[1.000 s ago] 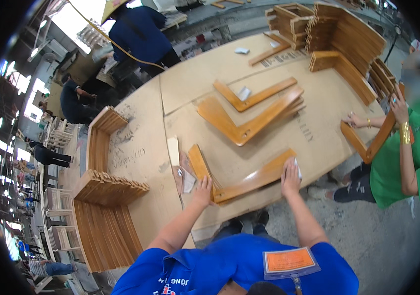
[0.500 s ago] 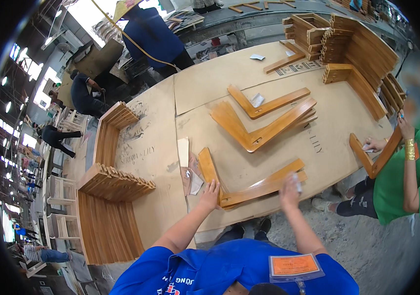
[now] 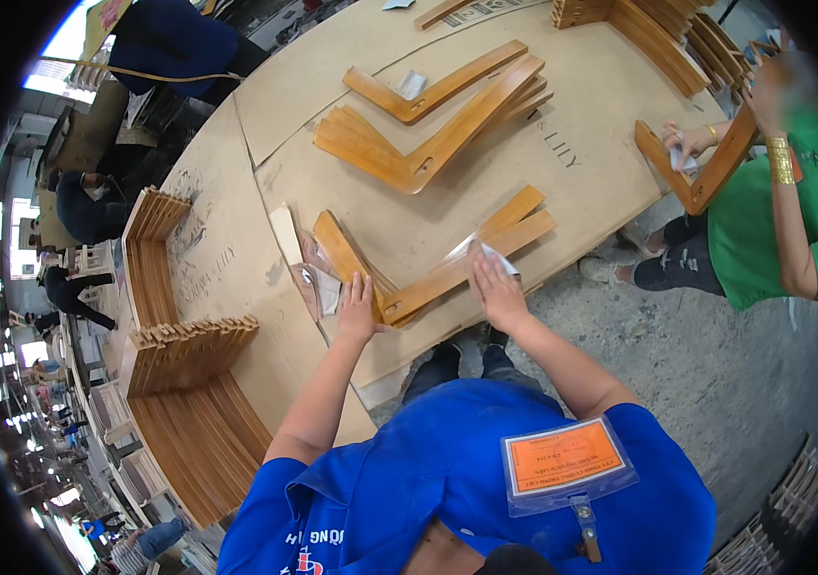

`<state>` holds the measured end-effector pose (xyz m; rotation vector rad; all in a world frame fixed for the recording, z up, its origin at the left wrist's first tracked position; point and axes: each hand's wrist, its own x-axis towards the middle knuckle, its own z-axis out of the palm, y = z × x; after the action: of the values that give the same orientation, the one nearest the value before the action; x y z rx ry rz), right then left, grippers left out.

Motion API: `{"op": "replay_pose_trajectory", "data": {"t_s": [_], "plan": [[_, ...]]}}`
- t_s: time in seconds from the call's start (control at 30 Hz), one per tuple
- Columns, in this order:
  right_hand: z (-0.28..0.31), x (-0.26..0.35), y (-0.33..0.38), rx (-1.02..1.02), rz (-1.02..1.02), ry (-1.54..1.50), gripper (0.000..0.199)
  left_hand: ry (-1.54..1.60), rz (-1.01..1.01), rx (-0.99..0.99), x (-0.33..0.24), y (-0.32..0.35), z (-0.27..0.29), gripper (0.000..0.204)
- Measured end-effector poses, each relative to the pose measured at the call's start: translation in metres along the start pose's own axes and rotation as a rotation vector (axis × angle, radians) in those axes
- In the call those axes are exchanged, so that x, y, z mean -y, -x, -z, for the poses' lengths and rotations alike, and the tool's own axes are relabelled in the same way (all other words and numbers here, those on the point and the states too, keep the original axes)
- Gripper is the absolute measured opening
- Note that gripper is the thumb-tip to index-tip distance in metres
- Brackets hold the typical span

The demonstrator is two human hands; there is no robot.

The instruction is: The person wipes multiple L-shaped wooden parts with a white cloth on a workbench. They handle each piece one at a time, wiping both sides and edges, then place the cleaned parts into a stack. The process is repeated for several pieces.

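Note:
In front of me on the cardboard-covered table [image 3: 265, 331] lies a stack of V-shaped wooden parts [image 3: 437, 286], with an orange-brown finish. My left hand [image 3: 358, 305] rests against their corner, fingers stretched out and thumb apart. My right hand [image 3: 497, 289] holds a folded whitish-grey sheet [image 3: 499, 261], perhaps sandpaper, against the near side of the top part's right arm. The hand covers most of the sheet. Left of the stack, several crumpled pale and brownish sheets [image 3: 324, 287] lie beside its left arm.
Farther back lie more V-shaped parts [image 3: 420, 165] and a small grey sheet [image 3: 411, 84]. Stacked wooden parts stand at left [image 3: 188, 402] and far right [image 3: 653, 43]. A co-worker in green [image 3: 763, 230] handles another wooden part [image 3: 701, 187] at the right edge.
The view has shifted, so the table sits higher and more to the left. My right hand, blurred at the arm's right end before, now lies flatter over the sheet, closer to the corner.

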<state>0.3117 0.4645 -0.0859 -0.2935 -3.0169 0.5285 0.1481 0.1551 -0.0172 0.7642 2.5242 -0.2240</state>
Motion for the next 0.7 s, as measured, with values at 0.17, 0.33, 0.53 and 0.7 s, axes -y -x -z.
{"op": "replay_pose_trajectory", "data": {"t_s": [0.17,0.33,0.53,0.7], "plan": [[0.025,-0.034,-0.004,0.060,-0.153,-0.037,0.050,0.019,-0.011,-0.022,0.001,0.002,0.001,0.126],[0.002,0.012,-0.003,-0.131,0.020,-0.175,0.052,0.015,-0.028,-0.050,0.002,-0.001,-0.003,0.128],[-0.016,0.042,0.000,0.008,0.449,-0.055,0.048,0.057,-0.021,-0.044,0.000,0.003,0.004,0.127],[0.008,0.003,-0.005,0.159,0.275,0.438,0.051,0.079,0.002,-0.028,-0.001,0.004,0.003,0.125]]}}
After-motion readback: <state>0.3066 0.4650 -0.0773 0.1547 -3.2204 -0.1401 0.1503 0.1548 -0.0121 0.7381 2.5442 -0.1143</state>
